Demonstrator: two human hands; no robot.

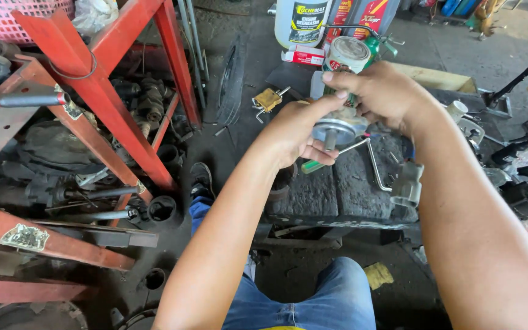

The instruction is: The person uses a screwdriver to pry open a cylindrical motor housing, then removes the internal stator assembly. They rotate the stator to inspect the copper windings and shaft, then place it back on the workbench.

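Both my hands hold a round grey metal part [337,129] with a short shaft sticking down, above a dark worn workbench [337,189]. My left hand [297,131] grips its left edge, thumb stretched along the top. My right hand [377,91] closes over the top and right side, forefinger pointing left. Much of the part is hidden under my fingers. Below it on the bench lie a green-handled tool [313,166] and a bent metal rod [377,162].
A red steel frame [102,91] with oily engine parts fills the left. Behind the bench stand a white jug [300,21], a tin can [346,55], spray cans and a small red-white box [304,56]. A grey metal bracket [406,183] sits at the bench's right. My jeans-clad knee [331,293] is below.
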